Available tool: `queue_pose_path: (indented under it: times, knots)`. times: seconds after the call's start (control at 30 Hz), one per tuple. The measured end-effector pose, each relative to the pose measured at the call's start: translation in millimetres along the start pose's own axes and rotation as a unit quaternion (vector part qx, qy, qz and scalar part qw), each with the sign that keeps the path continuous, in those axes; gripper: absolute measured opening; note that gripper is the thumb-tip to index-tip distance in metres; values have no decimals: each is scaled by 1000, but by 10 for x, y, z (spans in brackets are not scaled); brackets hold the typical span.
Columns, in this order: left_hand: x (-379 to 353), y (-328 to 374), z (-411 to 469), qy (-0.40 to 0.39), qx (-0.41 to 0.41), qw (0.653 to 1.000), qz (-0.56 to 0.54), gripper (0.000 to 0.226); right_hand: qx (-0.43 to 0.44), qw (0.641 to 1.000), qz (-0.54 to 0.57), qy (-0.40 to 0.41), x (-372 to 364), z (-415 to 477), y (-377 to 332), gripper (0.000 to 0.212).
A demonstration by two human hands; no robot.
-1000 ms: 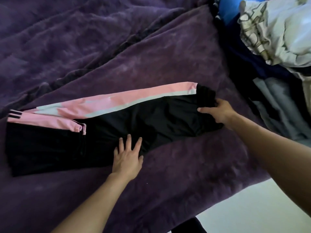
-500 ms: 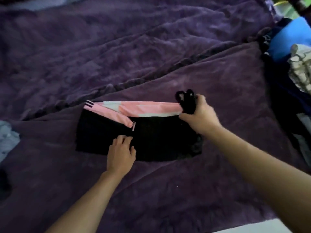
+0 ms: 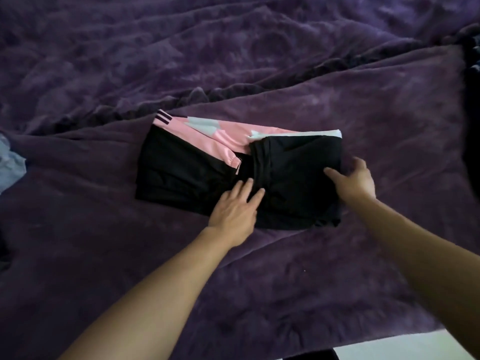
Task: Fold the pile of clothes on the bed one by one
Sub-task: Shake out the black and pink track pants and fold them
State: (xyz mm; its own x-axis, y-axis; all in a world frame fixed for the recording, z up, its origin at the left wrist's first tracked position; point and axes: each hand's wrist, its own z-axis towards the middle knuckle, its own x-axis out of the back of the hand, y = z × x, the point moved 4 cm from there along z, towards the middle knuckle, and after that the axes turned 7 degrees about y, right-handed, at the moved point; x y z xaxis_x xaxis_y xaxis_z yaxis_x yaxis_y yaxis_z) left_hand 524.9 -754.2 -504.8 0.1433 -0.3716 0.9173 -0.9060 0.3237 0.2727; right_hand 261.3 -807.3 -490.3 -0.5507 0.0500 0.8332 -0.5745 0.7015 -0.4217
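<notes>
Black-and-pink trousers (image 3: 187,178) lie folded compact, nearly finished. Left hand (image 3: 235,206) presses flat at six o'clock; right hand (image 3: 355,181) at three o'clock, grip unclear.

One folded garment (image 3: 187,175), two hands, one blanket, two scraps of other cloth.
A single black garment with a pink and white band lies on the one purple blanket (image 3: 233,61). Three dark stripes (image 3: 163,117) cross the band at the garment's far left corner. Two hands lie on the garment: the left hand (image 3: 233,211) at its near edge, the right hand (image 3: 355,181) at its right edge. One pale blue cloth (image 3: 10,165) lies well left of it, and one dark cloth (image 3: 471,126) well right.
</notes>
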Motion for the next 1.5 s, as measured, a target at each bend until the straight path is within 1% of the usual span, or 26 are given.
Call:
queue_pose_path:
  times: [0.03,0.07,0.1,0.17,0.23,0.3,0.33,0.4,0.47,0.53,0.63,0.67,0.7,0.73,0.77,0.83,0.87,0.9,0.93,0.97,1.03,1.1,1.23,1.3,1.4,1.5]
  knots:
    - [-95,73,88,-46,-3,999,-18,62,-44,997,39,-51,-31,27,95,61]
    - [-161,119,165,-87,2,995,-41,64,-68,991,78,-82,-49,19,160,51]
    - [-185,139,227,-112,9,991,-66,64,-67,988,104,-89,-26,-9,168,39]
    - [-103,110,279,-114,14,986,-122,59,-34,990,125,-63,109,-98,95,22]
    - [114,-33,219,-54,21,981,-184,51,12,986,163,-42,280,-293,-130,14]
    - [399,-295,65,51,50,968,-239,40,51,975,209,-61,349,-587,-495,15]
    - [531,-476,-39,98,78,959,-253,36,72,969,224,-82,318,-747,-702,16]
    - [743,-913,-292,170,152,941,-251,29,131,963,206,-116,131,-1054,-1164,24]
    - [861,-1377,-570,203,227,927,-220,27,187,961,155,-128,-219,-1314,-1633,32]
    - [904,-1783,-832,212,281,917,-189,27,232,953,114,-156,-700,-1555,-2066,34]
    - [859,-2168,-1129,215,319,909,-160,27,232,922,81,-300,-1441,-1853,-2442,35]
    - [843,-2237,-1186,224,321,907,-152,27,230,911,65,-336,-1593,-1909,-2460,40]
    - [828,-2278,-1225,239,317,907,-142,28,247,906,52,-340,-1662,-1930,-2431,43]
    - [818,-2282,-1241,258,300,910,-124,30,283,909,45,-302,-1624,-1927,-2358,42]
    - [818,-2244,-1231,278,266,918,-99,32,330,913,41,-234,-1521,-1901,-2241,39]
    - [804,-2058,-1127,287,152,945,-47,46,418,903,24,-101,-1244,-1867,-1904,42]
    - [751,-1931,-1037,262,80,961,-21,57,451,890,-3,-60,-1121,-1876,-1714,50]
    - [664,-1802,-938,216,14,976,10,70,479,876,-46,-40,-1048,-1909,-1534,61]
    - [556,-1705,-838,159,-31,986,45,82,503,858,-101,-37,-1045,-1955,-1371,75]
    - [442,-1657,-743,103,-51,990,80,93,522,836,-162,-43,-1106,-2001,-1227,89]
    - [249,-1706,-558,21,-27,988,149,110,537,796,-269,-75,-1344,-2058,-1052,108]
    - [136,-1842,-392,-1,19,981,191,117,532,784,-310,-77,-1586,-1985,-1058,110]
    - [99,-1959,-229,33,47,987,151,107,487,818,-304,-32,-1843,-1613,-1242,90]
    - [113,-1966,-211,52,55,988,136,98,486,826,-281,-35,-1836,-1518,-1247,84]
    - [239,-1858,-213,56,78,990,106,82,507,828,-235,-56,-1649,-1485,-1224,78]
    - [502,-1573,-299,38,85,992,85,73,499,834,-225,-64,-1245,-1500,-1255,76]
